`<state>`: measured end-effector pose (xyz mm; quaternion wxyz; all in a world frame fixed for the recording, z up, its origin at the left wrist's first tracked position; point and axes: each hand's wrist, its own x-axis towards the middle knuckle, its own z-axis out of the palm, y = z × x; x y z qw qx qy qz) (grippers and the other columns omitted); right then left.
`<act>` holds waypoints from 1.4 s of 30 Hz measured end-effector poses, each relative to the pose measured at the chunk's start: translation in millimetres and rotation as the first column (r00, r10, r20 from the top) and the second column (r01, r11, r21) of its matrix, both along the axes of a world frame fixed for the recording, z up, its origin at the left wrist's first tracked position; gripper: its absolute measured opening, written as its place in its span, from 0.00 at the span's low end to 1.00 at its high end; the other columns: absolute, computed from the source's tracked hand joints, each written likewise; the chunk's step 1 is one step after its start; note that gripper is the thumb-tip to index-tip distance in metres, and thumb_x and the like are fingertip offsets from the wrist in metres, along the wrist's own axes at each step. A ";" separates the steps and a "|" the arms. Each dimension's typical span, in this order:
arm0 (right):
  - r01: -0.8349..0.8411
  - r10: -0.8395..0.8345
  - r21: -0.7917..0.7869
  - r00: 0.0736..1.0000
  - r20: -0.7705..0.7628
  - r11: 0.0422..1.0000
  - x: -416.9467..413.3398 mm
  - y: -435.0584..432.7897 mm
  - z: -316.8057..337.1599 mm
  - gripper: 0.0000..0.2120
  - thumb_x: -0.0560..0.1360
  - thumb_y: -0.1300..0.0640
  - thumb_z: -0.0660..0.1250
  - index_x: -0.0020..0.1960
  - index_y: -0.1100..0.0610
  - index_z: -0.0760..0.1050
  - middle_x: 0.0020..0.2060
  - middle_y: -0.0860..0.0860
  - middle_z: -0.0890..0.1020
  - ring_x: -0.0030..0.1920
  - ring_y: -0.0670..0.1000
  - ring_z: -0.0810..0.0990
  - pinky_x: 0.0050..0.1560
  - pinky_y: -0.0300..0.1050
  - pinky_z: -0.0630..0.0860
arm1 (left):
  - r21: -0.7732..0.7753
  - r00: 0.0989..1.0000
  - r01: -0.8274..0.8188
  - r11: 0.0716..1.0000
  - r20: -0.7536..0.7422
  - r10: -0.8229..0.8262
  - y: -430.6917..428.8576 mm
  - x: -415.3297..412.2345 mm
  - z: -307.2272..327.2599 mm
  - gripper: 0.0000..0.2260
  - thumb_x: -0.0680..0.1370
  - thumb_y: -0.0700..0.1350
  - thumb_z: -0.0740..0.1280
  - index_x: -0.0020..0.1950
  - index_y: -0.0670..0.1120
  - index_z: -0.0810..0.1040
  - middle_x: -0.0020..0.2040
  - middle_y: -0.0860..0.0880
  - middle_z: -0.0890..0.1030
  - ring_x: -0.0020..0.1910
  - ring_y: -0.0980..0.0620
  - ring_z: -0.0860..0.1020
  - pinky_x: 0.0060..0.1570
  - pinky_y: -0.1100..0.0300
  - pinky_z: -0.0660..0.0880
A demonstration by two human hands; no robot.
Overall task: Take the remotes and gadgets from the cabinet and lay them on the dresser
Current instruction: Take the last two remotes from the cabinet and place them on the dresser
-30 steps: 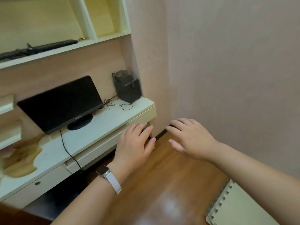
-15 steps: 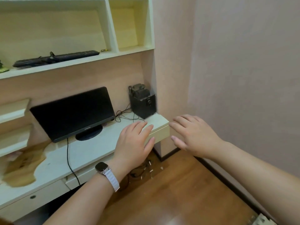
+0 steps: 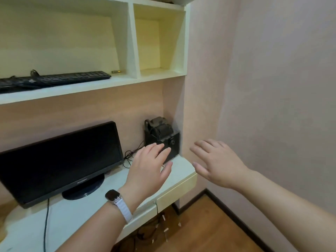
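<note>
a pale desk top carries a black monitor on a round base, set toward the left, and a small black speaker box pushed into the right rear corner by the wall, something dark sitting on top of it. thin black wires lie loose between the two. above, a white shelf holds a long black keyboard, with a small brass-coloured cylinder just beside its right end. the wooden floor has small pale bits scattered under the desk edge.
</note>
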<state>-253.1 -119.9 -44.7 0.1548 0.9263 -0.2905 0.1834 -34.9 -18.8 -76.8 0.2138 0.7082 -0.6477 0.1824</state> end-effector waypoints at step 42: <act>-0.432 0.571 -0.389 0.720 0.394 0.813 210.1 -356.2 213.0 0.23 0.75 0.46 0.60 0.61 0.61 0.79 0.58 0.60 0.80 0.56 0.62 0.79 0.52 0.55 0.78 | -0.487 0.925 -0.178 0.855 0.212 0.314 -293.5 125.1 252.1 0.20 0.75 0.55 0.61 0.63 0.48 0.78 0.61 0.47 0.79 0.61 0.45 0.75 0.58 0.49 0.71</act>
